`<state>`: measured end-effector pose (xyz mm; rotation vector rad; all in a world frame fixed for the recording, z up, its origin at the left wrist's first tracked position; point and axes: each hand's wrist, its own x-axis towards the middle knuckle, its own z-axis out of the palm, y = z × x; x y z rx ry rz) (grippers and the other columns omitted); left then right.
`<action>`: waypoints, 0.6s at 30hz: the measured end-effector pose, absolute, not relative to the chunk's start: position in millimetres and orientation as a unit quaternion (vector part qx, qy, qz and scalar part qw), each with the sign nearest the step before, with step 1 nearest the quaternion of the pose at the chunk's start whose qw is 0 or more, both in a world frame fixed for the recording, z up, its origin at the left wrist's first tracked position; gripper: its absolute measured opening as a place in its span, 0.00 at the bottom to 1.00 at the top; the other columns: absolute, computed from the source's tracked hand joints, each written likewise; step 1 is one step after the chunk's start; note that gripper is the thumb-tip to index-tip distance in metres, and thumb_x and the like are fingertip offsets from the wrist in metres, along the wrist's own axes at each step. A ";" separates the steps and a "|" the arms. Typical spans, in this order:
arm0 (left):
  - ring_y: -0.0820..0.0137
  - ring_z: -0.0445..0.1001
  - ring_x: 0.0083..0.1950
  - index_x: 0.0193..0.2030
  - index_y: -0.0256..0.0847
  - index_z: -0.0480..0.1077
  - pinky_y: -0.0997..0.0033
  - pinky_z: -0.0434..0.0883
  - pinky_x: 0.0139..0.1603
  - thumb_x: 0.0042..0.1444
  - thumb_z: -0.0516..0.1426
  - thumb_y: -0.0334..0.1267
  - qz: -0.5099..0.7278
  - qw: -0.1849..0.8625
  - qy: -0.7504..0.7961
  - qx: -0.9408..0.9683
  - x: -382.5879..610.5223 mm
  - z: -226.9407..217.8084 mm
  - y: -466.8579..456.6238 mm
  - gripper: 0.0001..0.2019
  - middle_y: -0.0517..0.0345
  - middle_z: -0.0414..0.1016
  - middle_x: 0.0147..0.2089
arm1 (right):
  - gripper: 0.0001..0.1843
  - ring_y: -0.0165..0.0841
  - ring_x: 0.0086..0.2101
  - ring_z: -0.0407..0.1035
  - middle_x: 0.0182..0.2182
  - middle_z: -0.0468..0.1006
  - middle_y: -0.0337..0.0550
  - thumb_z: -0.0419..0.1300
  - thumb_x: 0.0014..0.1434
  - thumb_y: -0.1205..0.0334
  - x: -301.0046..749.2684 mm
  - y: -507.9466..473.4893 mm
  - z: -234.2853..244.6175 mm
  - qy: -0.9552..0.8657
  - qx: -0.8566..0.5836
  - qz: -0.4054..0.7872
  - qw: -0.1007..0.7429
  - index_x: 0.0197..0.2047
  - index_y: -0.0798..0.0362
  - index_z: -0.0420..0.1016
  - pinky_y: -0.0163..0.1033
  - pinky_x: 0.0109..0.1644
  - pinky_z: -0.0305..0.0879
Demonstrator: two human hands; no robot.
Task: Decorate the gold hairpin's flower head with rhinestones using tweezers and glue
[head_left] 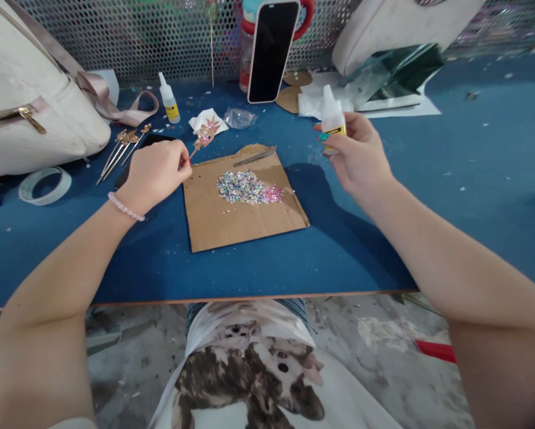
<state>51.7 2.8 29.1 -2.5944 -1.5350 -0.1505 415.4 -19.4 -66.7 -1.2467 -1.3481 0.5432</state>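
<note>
My left hand (160,173) pinches the stem of a gold hairpin (205,134) whose ornate head carries pink stones. The hairpin is tilted up above the far left edge of a cardboard sheet (245,229). In my right hand (361,152) is a small white glue bottle (333,116) with a yellow label, held upright right of the cardboard. On the sheet lies a pile of silvery rhinestones (239,186), with pink rhinestones (273,193) at its right end. Tweezers (254,157) rest near the sheet's far edge.
Several gold hairpins (123,143) and a tape roll (44,186) lie at left beside a white bag (21,101). Another glue bottle (169,101) stands behind. A phone (273,50) leans on a cup (246,56) at the back, near plastic packaging (401,71).
</note>
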 end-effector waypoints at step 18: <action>0.69 0.76 0.38 0.42 0.38 0.75 0.74 0.58 0.32 0.59 0.51 0.39 -0.007 0.028 -0.402 -0.915 63.6 35.2 -19.9 0.13 0.56 0.79 0.37 | 0.21 0.30 0.32 0.70 0.42 0.82 0.46 0.69 0.53 0.61 458.9 9.2 -100.6 -0.653 -0.569 0.139 0.480 0.43 0.46 0.61 0.38 0.33 0.63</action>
